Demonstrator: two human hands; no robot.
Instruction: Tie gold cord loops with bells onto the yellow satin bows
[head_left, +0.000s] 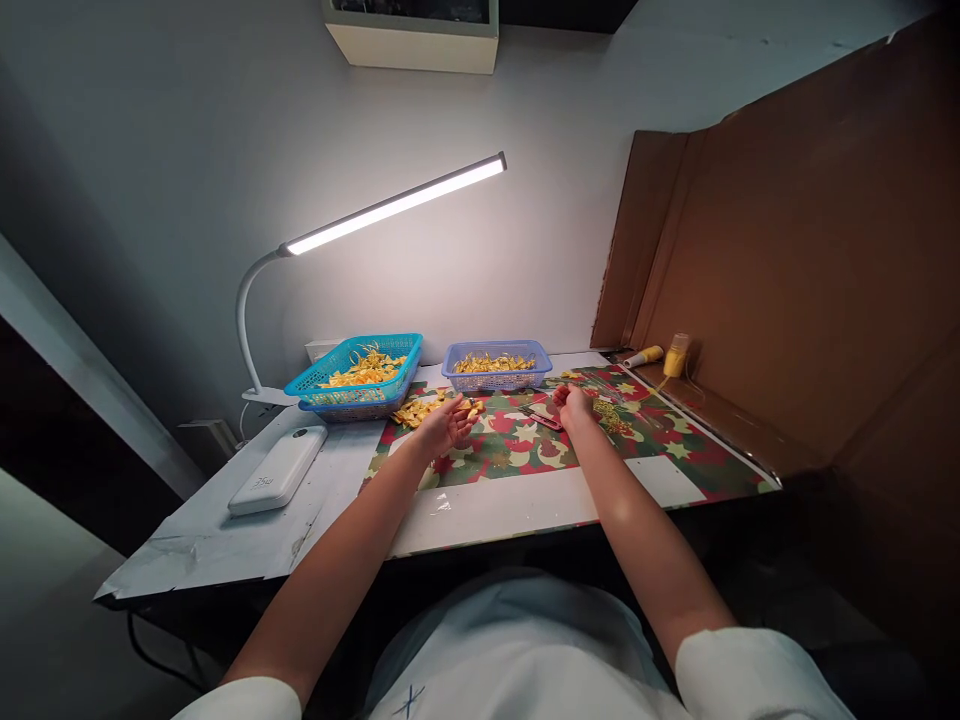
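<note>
My left hand [444, 430] is over the patterned mat with its fingers curled, and a yellow ribbon piece [474, 409] shows at its fingertips. Just behind and left of it lies a loose pile of yellow ribbon pieces [414, 411]. My right hand [574, 407] is closed, its fingertips drawn together; whatever they hold is too small to make out. To the right of that hand, a heap of thin gold-green bits [613, 418] rests on the mat. A small pink-handled tool [545, 418] lies between my hands.
A turquoise basket [315, 378] of yellow pieces sits stacked on a blue one at left. Behind the mat [517, 455] stands a lilac basket [496, 381] with gold pieces. A lamp [397, 205], white power bank [277, 472], yellow bottle [676, 356] and cardboard wall [795, 250] surround the work area.
</note>
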